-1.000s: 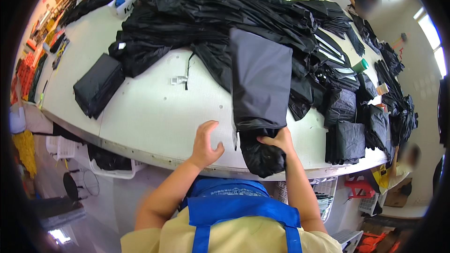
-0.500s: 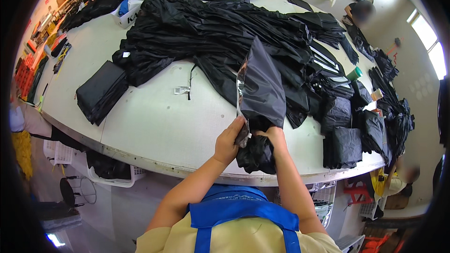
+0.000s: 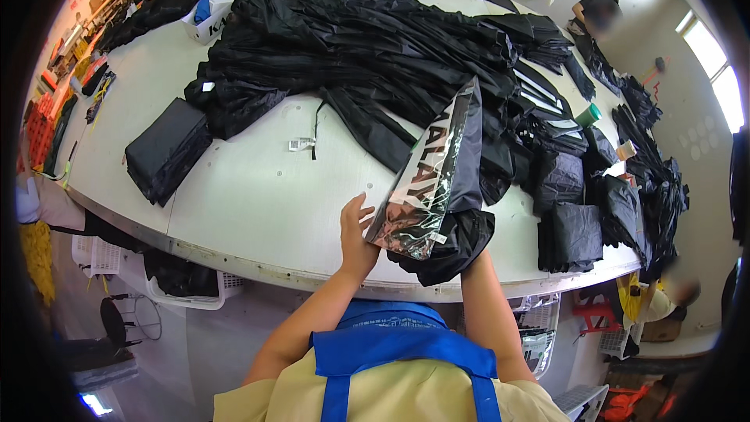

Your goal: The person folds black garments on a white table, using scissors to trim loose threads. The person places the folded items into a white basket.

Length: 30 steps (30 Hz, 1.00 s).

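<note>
Above the table's near edge stands a shiny plastic bag [image 3: 422,187], tilted, its pointed end toward the pile and its printed, mirror-like side facing me. Bunched black fabric [image 3: 461,242] shows at the bag's lower right end. Beside the bag's lower left corner is my left hand [image 3: 358,228], its fingers stretched and apart, the palm edge close to the plastic. My right hand is hidden under the bunched black fabric; only the wrist and forearm come out below it, so its fingers do not show.
A long heap of black garments [image 3: 336,47] covers the middle of the white table [image 3: 258,211]. A folded black stack [image 3: 168,152] lies left. Black packed bundles [image 3: 578,234] and a green-topped roll [image 3: 587,115] sit right. White baskets [image 3: 183,285] stand below the edge. Other people work around.
The bag has turned so its shiny printed side faces me, and its tip has swung right. My left hand has let go of its edge and spread its fingers. My right hand has gone out of sight.
</note>
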Available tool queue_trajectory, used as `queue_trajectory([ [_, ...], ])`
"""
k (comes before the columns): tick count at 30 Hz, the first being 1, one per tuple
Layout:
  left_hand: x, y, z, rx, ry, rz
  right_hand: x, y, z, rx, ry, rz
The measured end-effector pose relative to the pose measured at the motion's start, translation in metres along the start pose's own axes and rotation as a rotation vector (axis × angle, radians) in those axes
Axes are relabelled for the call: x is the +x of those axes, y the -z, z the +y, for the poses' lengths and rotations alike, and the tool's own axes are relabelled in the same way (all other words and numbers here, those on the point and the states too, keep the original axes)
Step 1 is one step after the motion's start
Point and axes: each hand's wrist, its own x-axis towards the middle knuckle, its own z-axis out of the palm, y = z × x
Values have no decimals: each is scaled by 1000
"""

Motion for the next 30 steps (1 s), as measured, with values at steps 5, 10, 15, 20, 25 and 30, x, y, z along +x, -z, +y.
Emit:
queue_trajectory([
  [5, 2, 7, 6, 199, 36, -219, -18, -36, -6, -437, 94, 105],
  [10, -19, 20, 25, 369, 34, -371, -11, -48, -3, -773, 157, 198],
  [15, -44, 11, 10, 190, -43, -359, -18, -35, 1, -800, 134, 147],
  [20, -42, 53, -44, -22, 87, -1197, -52, -29, 22, -1470, 225, 67],
  [25, -48, 7, -35, -993, 1317, -375, -40, -64, 52, -1823, 534, 52],
  [30, -64, 14, -34, -1090, 1155, -319, -62, -93, 52, -1639, 564, 148],
])
